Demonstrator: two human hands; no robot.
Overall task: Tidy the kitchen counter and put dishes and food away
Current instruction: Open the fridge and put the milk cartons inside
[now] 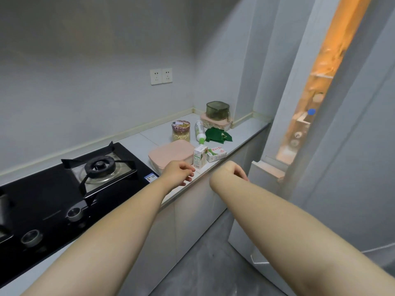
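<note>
Step in hand looks like grabbing the little upright carton at the front edge of the surface. The left hand is just short of it, with the carton at about 2 o'clock from the knuckles. Its fingers are loosely curled and it holds nothing. The right hand hangs off the front edge with the wrist bent and the fingers drooping. Nothing shows in it, so it reads as relaxed.

A few tips for doing this bit well:

- The carton is tall, narrow and right on the lip, so a clumsy poke probably sends it to the floor. Better for the person to wrap it from the side, thumb on one face and fingers on the other, and lift straight up.
- A second carton lies flat just beside it at 3 o'clock. The right hand is the nearer one, so taking one in each hand saves a trip.
- The pink lidded box touches or nearly touches the upright carton at 9 o'clock. It's best not to drag the carton across it.
- The fridge stands open at 3 o'clock of the whole scene, so both cartons likely go there.

Further back, at 12 o'clock from the cartons, are the oat jar, a tipped white bottle and a green cloth. Those can wait.
</note>
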